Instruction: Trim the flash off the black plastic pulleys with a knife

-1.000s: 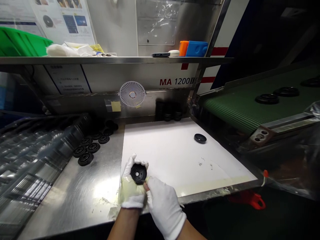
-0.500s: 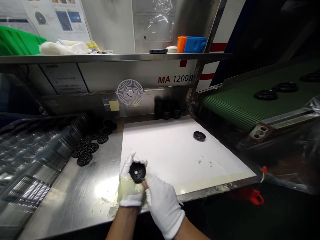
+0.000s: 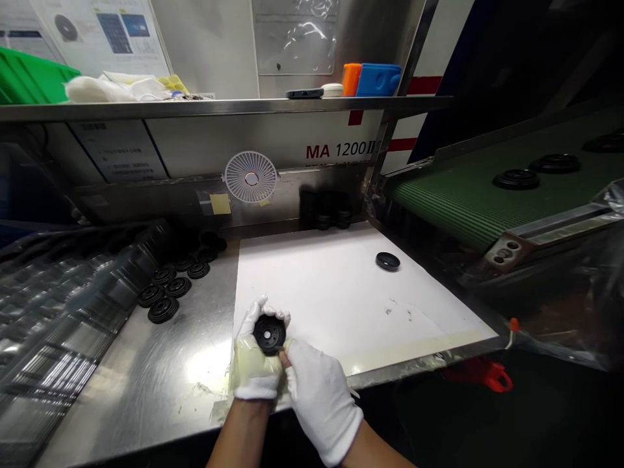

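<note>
The left hand (image 3: 256, 372), in a white glove stained yellowish across the palm, and the right hand (image 3: 319, 402), in a cleaner white glove, are close together and clamped on a black moulded disc (image 3: 270, 334), which has a small central hole and faces up toward the camera. The left hand cradles it from below and behind, while the right fingers (image 3: 285, 359) press at its lower rim. The step in hand looks like close handling of this one disc, perhaps checking or working its rim, though the hands hide part of it. Setting it down would call for the right hand to let go first. Just beyond lies a white sheet (image 3: 312, 286) on the steel tabletop (image 3: 146, 390), with a single black disc (image 3: 387, 261) on it, well apart from the hands. To the left, ribbed black discs (image 3: 163, 310) sit in loose rows on the bare steel beside clear plastic sheeting (image 3: 63, 312). To the right runs a green ribbed conveyor belt (image 3: 439, 198) carrying more discs (image 3: 515, 179). Farther off, a small white fan (image 3: 250, 177) is fixed below a steel shelf (image 3: 219, 107) holding a green bin (image 3: 24, 78) and a blue block (image 3: 377, 79).
</note>
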Available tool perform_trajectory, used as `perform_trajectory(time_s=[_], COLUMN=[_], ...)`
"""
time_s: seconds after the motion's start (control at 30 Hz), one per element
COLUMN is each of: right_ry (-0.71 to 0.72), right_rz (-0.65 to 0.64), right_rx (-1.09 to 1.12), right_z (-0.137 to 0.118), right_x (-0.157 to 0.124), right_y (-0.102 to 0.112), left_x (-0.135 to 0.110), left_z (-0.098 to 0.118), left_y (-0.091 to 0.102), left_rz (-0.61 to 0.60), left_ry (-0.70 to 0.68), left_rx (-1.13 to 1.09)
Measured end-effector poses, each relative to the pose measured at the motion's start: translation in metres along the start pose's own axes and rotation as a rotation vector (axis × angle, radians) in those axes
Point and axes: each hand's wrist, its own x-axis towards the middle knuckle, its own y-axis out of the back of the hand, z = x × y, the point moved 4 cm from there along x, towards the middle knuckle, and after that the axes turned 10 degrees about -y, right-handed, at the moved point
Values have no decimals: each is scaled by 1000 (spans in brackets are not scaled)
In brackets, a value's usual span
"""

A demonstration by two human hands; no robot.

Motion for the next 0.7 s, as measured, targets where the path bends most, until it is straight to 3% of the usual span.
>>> perform_trajectory(time_s=[0.1, 0.3, 0.57, 0.7], right_ry=[14, 18, -18, -6], right_rz=[-4, -1, -13, -38], right_rx=[-12, -9, 13, 53], right_z=[-4, 6, 1, -1], right_x=[-1, 6, 1, -3], right_y=[0, 7, 3, 2], left_x=[0, -3, -5, -6], left_z=[3, 2, -1, 0], left_y=[-1, -1, -6, -6], left_rz=[1, -116, 41, 50], left_ry=[-73, 188, 30, -45], left_rx=[8, -1, -13, 7])
